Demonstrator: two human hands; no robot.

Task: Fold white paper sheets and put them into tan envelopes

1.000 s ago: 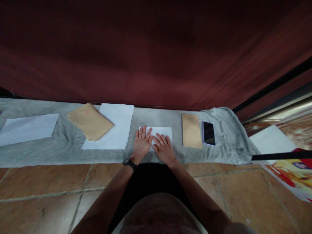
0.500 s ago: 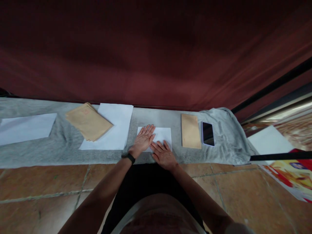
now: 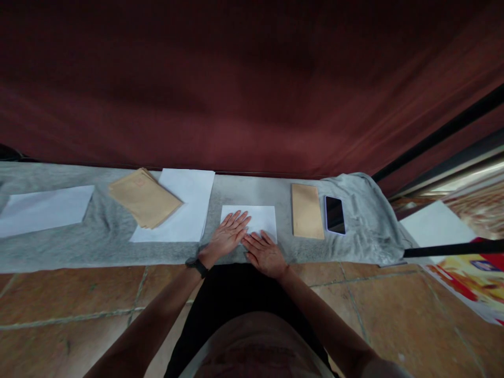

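Just below frame centre, small sheet (image 3: 262, 216) lies flat on bench (image 3: 252, 190); left hand (image 3: 227, 235) and right hand (image 3: 268, 256) rest palm-down over its lower part, flattened out with fingers extended, neither gripping anything, nearly meeting at their inner sides. Right of centre: brown envelope (image 3: 307, 211), with phone (image 3: 335, 215) just beside it. Left of centre: envelope stack (image 3: 144, 198), askew, partly overlapping large white sheets (image 3: 192, 210).

The papers (image 3: 260, 215) are plain white, and the envelopes (image 3: 145, 199) are light brown. The cloth (image 3: 252, 189) is soft grey. The phone (image 3: 335, 215) is black with pale purple edge. The curtain (image 3: 252, 105) is dark red, the floor (image 3: 378, 310) orange-brown with paler lines.
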